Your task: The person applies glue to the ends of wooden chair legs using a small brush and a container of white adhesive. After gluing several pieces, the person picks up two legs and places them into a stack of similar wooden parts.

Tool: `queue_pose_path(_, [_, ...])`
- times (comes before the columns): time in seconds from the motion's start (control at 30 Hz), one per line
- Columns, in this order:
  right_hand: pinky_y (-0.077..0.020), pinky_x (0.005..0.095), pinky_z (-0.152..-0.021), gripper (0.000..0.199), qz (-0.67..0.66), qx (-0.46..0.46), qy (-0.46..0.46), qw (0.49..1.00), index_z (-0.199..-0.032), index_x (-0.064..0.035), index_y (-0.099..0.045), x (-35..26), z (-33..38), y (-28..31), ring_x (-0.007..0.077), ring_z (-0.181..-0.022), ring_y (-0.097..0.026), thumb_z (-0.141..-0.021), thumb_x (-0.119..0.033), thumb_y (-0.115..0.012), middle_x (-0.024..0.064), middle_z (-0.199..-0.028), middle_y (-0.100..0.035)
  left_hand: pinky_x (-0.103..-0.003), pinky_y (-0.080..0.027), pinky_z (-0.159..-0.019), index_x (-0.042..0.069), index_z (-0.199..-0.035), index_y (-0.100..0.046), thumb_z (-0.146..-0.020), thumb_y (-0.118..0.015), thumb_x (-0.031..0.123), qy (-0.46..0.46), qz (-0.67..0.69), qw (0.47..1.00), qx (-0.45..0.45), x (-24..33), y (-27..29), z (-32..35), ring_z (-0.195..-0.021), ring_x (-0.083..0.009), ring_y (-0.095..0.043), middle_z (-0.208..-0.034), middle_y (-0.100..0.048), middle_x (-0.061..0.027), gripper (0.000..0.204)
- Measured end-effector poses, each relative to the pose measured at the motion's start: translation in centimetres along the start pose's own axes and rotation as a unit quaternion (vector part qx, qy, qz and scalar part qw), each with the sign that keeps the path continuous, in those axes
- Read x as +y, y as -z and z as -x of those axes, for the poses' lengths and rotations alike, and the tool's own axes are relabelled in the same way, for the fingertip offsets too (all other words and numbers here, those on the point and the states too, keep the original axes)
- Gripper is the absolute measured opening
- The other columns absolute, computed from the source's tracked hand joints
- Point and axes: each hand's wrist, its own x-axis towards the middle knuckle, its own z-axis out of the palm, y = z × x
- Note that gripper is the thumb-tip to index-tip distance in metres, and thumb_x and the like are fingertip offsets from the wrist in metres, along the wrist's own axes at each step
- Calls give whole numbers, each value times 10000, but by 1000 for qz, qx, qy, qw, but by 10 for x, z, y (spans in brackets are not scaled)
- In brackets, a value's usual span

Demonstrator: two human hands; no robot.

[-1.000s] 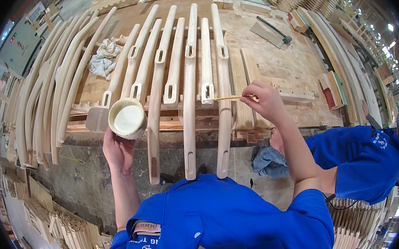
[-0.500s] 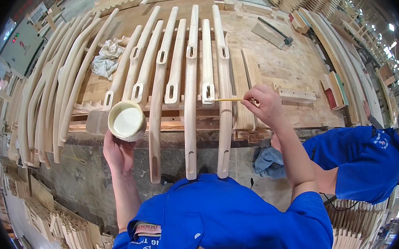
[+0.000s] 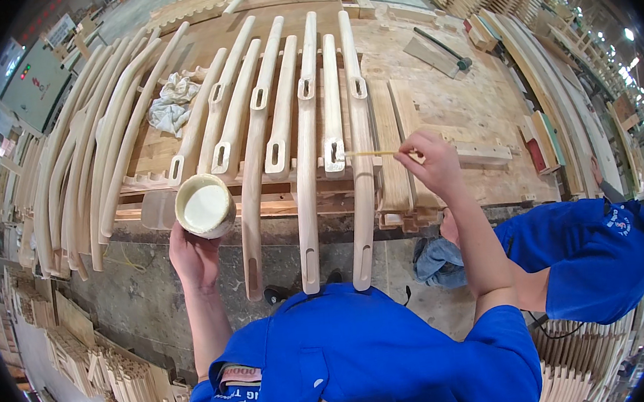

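My left hand (image 3: pixel 196 258) is wrapped round a round cup of white liquid (image 3: pixel 205 208), held up at the near edge of the bench. In my right hand (image 3: pixel 431 164) a thin yellowish stick (image 3: pixel 373 153) is pinched between the fingertips. Its white-coated tip touches the slotted end of a short wooden leg (image 3: pixel 332 109), beside the slot. White liquid shows round that slot. The stick crosses above a longer wooden leg (image 3: pixel 359 137) with an oval slot. More slotted wooden legs (image 3: pixel 305 149) lie side by side to the left, some jutting past the bench edge towards me.
A crumpled white cloth (image 3: pixel 172 105) lies left of the legs, near a stack of curved wooden pieces (image 3: pixel 84 155). A hammer (image 3: pixel 445 49) rests on the bench (image 3: pixel 473 102) at the far right. Another person in a blue shirt (image 3: pixel 580 256) is close by on my right.
The stick's tip has moved up a little, from the lower edge of the short leg's end to beside its slot. My left hand still holds the cup in much the same place.
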Motion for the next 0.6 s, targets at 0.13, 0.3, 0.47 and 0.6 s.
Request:
queue_pose_path(0.13, [-459, 361, -609, 148, 61, 32, 30, 997, -738, -80, -577, -1, -9, -5, 254, -731, -574, -765, -171, -690, 53, -755, -578, -431, -522, -866, 32, -1284, -444, -986, -308, 243, 1, -6, 1000, -7, -1, 1, -1, -1105, -269, -567, -1269, -524, -128, 390])
queue_pose_path(0.3, [-459, 355, -617, 136, 58, -24, 62, 996, -735, -89, -568, -12, -3, -2, 249, -734, -571, -754, -145, -691, 47, -755, -576, -416, -525, -854, 32, -1275, -449, -988, -305, 235, 1, 3, 1000, -17, 0, -2, 1, -1084, -262, -577, -1255, -532, -123, 380])
queue_pose_path(0.47, [-458, 355, -610, 131, 72, 40, 76, 994, -734, -92, -572, -7, -14, -12, 244, -726, -564, -739, -133, -697, 44, -752, -570, -410, -523, -844, 30, -1255, -461, -988, -306, 222, 7, 2, 1000, -17, -1, -8, -1, -1078, -259, -576, -1238, -539, -117, 364])
queue_pose_path(0.6, [-460, 361, -611, 121, 68, 2, 130, 989, -730, -90, -575, -15, -7, -8, 244, -718, -558, -738, -120, -692, 43, -754, -571, -411, -518, -849, 25, -1251, -462, -986, -310, 215, -2, -1, 1000, -9, 0, -8, 3, -1085, -256, -572, -1241, -538, -122, 360])
